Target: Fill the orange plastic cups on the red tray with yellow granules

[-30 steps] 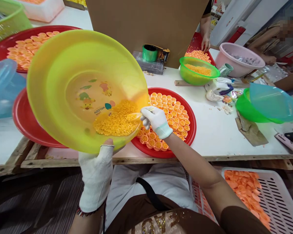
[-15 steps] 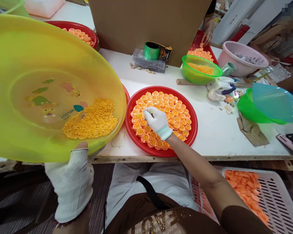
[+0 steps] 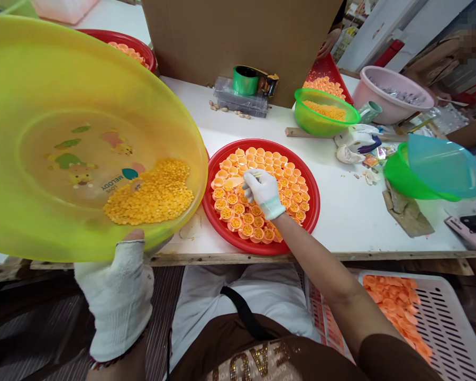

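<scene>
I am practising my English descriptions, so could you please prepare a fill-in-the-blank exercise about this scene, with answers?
1. The white-gloved hand gripping the large, round, yellow-green plastic basin is the person's ____ one.
2. The white-gloved right hand is above the round plastic tray, which is coloured ____.
3. The large cardboard panel behind the green tape roll is coloured ____.
4. The perforated white plastic crate at lower right holds pieces coloured ____.

Missing words: left; red; brown; orange.

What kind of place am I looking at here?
Likely a small workshop for handwork: a red tray crowded with little orange cups on a white table, a roll of green tape behind it, and a white crate of orange pieces below.
</scene>
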A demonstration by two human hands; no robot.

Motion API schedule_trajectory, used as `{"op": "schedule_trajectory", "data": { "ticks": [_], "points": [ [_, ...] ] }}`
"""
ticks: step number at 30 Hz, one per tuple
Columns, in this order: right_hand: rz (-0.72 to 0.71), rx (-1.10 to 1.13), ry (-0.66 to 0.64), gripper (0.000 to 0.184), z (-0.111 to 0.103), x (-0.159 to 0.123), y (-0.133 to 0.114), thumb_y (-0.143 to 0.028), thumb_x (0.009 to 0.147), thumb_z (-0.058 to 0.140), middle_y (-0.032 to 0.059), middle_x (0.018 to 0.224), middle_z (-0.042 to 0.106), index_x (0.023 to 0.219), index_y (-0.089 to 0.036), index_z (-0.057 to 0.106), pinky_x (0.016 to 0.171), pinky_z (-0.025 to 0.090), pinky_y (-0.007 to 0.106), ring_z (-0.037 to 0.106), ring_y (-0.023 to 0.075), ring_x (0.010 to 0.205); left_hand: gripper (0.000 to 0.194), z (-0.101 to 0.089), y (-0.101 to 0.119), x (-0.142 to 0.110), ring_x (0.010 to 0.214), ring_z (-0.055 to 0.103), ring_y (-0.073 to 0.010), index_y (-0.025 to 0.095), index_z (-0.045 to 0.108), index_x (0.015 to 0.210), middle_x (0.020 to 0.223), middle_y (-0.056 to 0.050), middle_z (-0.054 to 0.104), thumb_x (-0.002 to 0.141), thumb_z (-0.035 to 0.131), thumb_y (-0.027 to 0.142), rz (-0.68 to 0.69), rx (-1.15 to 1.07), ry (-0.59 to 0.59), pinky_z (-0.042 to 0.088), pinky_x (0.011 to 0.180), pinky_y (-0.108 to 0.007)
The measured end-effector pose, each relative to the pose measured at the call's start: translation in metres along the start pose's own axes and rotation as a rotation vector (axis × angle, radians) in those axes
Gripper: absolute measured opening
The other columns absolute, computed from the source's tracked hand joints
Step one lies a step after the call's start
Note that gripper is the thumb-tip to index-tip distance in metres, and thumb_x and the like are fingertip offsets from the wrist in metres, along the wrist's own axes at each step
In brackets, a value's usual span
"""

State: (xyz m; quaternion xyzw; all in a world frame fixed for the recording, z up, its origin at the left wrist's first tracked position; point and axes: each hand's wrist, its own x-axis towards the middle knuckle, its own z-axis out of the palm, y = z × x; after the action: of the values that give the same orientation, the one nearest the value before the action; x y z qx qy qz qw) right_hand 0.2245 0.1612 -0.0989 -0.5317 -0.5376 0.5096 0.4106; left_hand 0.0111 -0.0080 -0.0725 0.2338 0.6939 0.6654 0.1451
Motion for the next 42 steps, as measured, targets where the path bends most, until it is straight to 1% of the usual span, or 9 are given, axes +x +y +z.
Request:
{"op": "schedule_trajectory", "data": {
  "ticks": [6,9,12,16,21,29,33,37,42],
  "points": [
    [-0.501,-0.36,-0.09,0.017,-0.002,-0.004,0.001,-0.032,0.099,0.058,0.0029,0.089,0.072,0.091,-0.023,0.069,0.085,0.057,0.036,0.067,0.0178,0.084,0.063,0.003,-0.001,-0.002,0.127,0.068,-0.0287,0.017,0.072,0.13,0.131,-0.009,0.075,0.071,0.086,0.035,0.055,-0.033,-0.066,0.049,0.122,-0.045],
    [-0.597,-0.363,-0.079,0.018,-0.003,-0.015,-0.014,-0.034,0.103,0.057,0.0049,0.101,0.073,0.097,-0.025,0.071,0.095,0.055,0.039,0.067,0.0198,0.095,0.063,0.005,-0.003,-0.003,0.133,0.066,-0.0301,0.017,0.071,0.134,0.137,-0.01,0.073,0.075,0.084,0.033,0.099,-0.022,-0.096,0.047,0.123,-0.046],
    [-0.538,-0.312,-0.035,0.02,0.004,-0.023,-0.032,-0.037,0.104,0.056,0.0035,0.093,0.07,0.098,-0.026,0.071,0.089,0.056,0.036,0.065,0.0182,0.087,0.06,0.009,-0.003,-0.007,0.134,0.066,-0.0305,0.018,0.072,0.132,0.138,-0.01,0.073,0.074,0.085,0.031,0.11,-0.035,-0.122,0.047,0.124,-0.044],
    [-0.396,-0.317,-0.098,0.017,0.025,-0.022,-0.041,-0.028,0.099,0.058,0.0004,0.078,0.065,0.086,-0.023,0.068,0.077,0.055,0.031,0.063,0.0152,0.076,0.055,0.02,0.001,-0.019,0.133,0.066,-0.0289,0.017,0.071,0.127,0.137,-0.01,0.072,0.075,0.083,0.029,0.041,-0.09,-0.171,0.045,0.125,-0.042],
    [0.046,-0.064,-0.23,0.01,0.046,-0.019,-0.04,-0.024,0.094,0.062,-0.0012,0.069,0.067,0.085,-0.021,0.067,0.042,0.044,0.023,0.059,0.0107,0.049,0.046,0.027,0.001,-0.028,0.129,0.068,-0.0304,0.019,0.07,0.12,0.129,-0.01,0.075,0.076,0.078,0.031,-0.017,-0.112,-0.257,0.046,0.125,-0.046],
    [0.16,0.256,-0.148,0.009,0.025,-0.007,-0.041,-0.025,0.094,0.065,-0.0038,0.067,0.065,0.088,-0.019,0.065,0.037,0.042,0.018,0.054,0.0065,0.047,0.048,0.021,0.001,-0.02,0.134,0.066,-0.0312,0.019,0.071,0.121,0.137,-0.011,0.072,0.077,0.082,0.036,-0.084,-0.077,-0.184,0.049,0.123,-0.046],
    [0.115,0.243,-0.079,0.009,0.012,0.002,-0.042,-0.025,0.094,0.064,-0.0035,0.069,0.064,0.088,-0.019,0.064,0.04,0.043,0.019,0.055,0.0068,0.049,0.051,0.017,0.004,-0.011,0.128,0.069,-0.0309,0.02,0.072,0.12,0.132,-0.009,0.075,0.072,0.083,0.032,-0.018,-0.077,-0.077,0.05,0.122,-0.049],
    [-0.006,0.041,-0.038,0.011,0.012,0.009,-0.03,-0.026,0.096,0.06,-0.002,0.072,0.065,0.089,-0.021,0.065,0.045,0.046,0.023,0.058,0.0093,0.052,0.053,0.01,0.005,-0.003,0.129,0.068,-0.0317,0.021,0.073,0.122,0.132,-0.008,0.075,0.072,0.084,0.033,0.031,-0.049,-0.014,0.048,0.124,-0.051],
    [-0.338,-0.313,-0.054,0.019,0.019,0.014,-0.009,-0.028,0.1,0.055,-0.0023,0.073,0.06,0.084,-0.023,0.063,0.067,0.05,0.028,0.058,0.0124,0.065,0.054,0.007,0.008,-0.004,0.138,0.063,-0.0321,0.024,0.073,0.125,0.138,-0.005,0.073,0.074,0.084,0.035,0.036,-0.024,-0.026,0.047,0.126,-0.049]
  ]
}}
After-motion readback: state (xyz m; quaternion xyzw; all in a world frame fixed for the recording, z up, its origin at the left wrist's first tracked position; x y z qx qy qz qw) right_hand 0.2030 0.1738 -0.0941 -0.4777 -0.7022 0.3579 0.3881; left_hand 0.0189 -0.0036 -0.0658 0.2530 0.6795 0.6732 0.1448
